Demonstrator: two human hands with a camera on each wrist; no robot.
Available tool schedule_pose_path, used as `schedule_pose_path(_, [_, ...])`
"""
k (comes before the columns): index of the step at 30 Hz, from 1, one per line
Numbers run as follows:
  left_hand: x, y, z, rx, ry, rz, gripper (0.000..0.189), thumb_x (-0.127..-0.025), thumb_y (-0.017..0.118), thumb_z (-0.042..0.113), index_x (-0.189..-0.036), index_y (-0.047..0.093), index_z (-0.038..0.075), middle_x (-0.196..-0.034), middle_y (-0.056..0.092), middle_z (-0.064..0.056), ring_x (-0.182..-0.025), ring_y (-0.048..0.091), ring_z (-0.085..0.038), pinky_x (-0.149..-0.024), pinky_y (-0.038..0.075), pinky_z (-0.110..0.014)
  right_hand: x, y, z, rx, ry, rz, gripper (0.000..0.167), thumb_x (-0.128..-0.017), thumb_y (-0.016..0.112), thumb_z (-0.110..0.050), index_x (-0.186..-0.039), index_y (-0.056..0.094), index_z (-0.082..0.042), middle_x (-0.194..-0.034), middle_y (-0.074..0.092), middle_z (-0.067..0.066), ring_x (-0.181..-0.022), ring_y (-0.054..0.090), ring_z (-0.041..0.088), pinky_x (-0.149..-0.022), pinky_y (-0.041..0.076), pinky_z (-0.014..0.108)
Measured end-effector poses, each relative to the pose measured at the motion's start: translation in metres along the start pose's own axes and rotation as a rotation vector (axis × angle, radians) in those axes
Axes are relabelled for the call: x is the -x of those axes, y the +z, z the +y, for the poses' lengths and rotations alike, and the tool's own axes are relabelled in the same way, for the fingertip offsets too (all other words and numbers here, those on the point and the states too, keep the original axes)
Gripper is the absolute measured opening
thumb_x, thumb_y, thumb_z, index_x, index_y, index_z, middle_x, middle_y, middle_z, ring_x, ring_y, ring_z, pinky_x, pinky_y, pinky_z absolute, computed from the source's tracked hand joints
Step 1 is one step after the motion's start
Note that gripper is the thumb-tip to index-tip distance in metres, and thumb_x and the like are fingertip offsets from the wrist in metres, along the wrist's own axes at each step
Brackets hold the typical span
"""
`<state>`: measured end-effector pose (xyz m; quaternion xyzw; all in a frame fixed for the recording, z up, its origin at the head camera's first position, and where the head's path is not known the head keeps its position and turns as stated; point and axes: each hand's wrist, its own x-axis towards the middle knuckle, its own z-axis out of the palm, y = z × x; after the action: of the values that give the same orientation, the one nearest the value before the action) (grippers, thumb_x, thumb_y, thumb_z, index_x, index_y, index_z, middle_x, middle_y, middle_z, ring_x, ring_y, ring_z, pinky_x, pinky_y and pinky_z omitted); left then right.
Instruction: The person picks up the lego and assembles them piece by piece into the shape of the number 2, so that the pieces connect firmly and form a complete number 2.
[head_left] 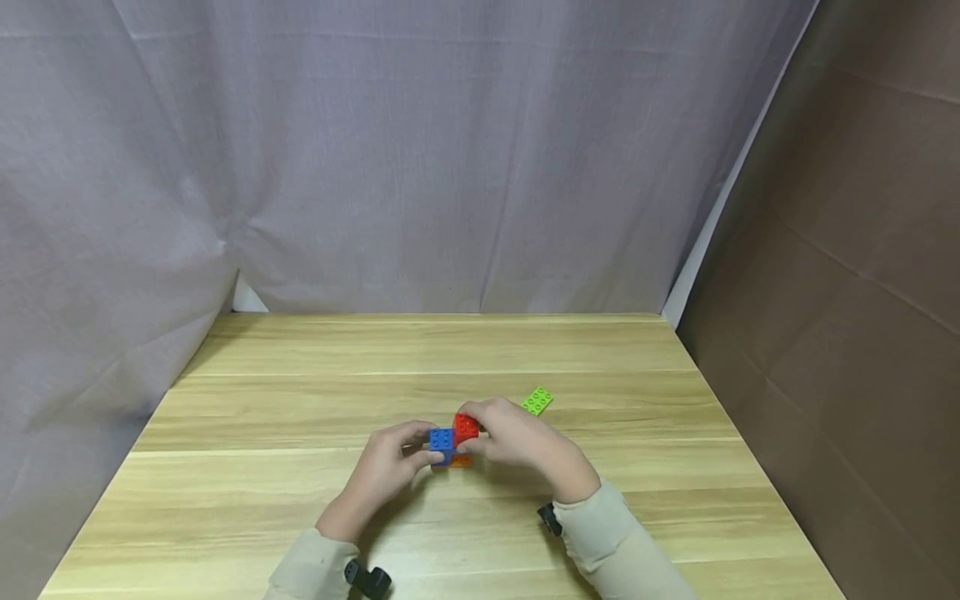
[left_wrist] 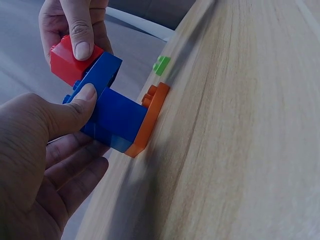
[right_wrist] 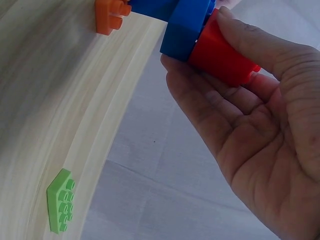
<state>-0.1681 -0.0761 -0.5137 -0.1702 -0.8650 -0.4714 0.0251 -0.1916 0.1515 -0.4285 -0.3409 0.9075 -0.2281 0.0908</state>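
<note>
- The left hand [head_left: 382, 462], at nine o'clock of the stack in the head view, is partly closed, thumb and fingers pinching the blue blocks.
- The right hand [head_left: 517, 433], at three o'clock, is also partly closed, gripping the red block [left_wrist: 67, 62] between thumb and fingers.
- The red block sits against the studded top of the upper blue block [left_wrist: 104, 70], covering one end; in the head view it lies at two o'clock of the bare blue studs.
- That upper block overhangs the lower blue block [left_wrist: 120, 115], which stands on the orange plate [left_wrist: 155, 110]; the plate's uncovered part peeks out at about four o'clock.
- Whether the orange plate touches the bench [head_left: 300, 392] or is held just above it, I cannot tell.
- A green plate [head_left: 537, 401] lies studs up on the bench at two o'clock of the stack, near the right hand.
- A grey curtain [head_left: 375, 167] hangs at twelve o'clock, beyond the bench.
</note>
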Motion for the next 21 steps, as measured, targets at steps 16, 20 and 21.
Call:
schedule_pose_path(16, [0.0012, 0.0, 0.0021, 0.021, -0.009, -0.008, 0.037, -0.085, 0.081, 0.027, -0.119, 0.071, 0.02, -0.112, 0.074, 0.002, -0.103, 0.071, -0.021, -0.093, 0.057, -0.04, -0.0015, 0.0009, -0.0023, 0.045, 0.005, -0.013, 0.024, -0.093, 0.075, -0.026, -0.107, 0.063, -0.011, -0.079, 0.057, -0.011, -0.069, 0.053, 0.005, -0.062, 0.048, 0.021])
schedule_pose_path(20, [0.0007, 0.0006, 0.0009, 0.021, -0.001, -0.001, 0.036, -0.085, 0.082, 0.028, -0.119, 0.071, 0.02, -0.111, 0.074, 0.002, -0.103, 0.071, -0.02, -0.092, 0.057, -0.039, -0.0015, 0.0008, -0.0027, 0.052, 0.002, -0.008, 0.024, -0.093, 0.075, -0.026, -0.107, 0.063, -0.011, -0.079, 0.057, -0.011, -0.069, 0.053, 0.005, -0.062, 0.048, 0.021])
schedule_pose_path(21, [0.0006, 0.0007, 0.0007, 0.02, 0.001, 0.001, 0.037, -0.085, 0.082, 0.027, -0.119, 0.071, 0.02, -0.111, 0.074, 0.002, -0.102, 0.071, -0.02, -0.092, 0.057, -0.039, -0.0016, 0.001, -0.0026, 0.054, 0.0, -0.008, 0.024, -0.093, 0.075, -0.026, -0.107, 0.063, -0.011, -0.079, 0.057, -0.011, -0.069, 0.053, 0.005, -0.062, 0.048, 0.021])
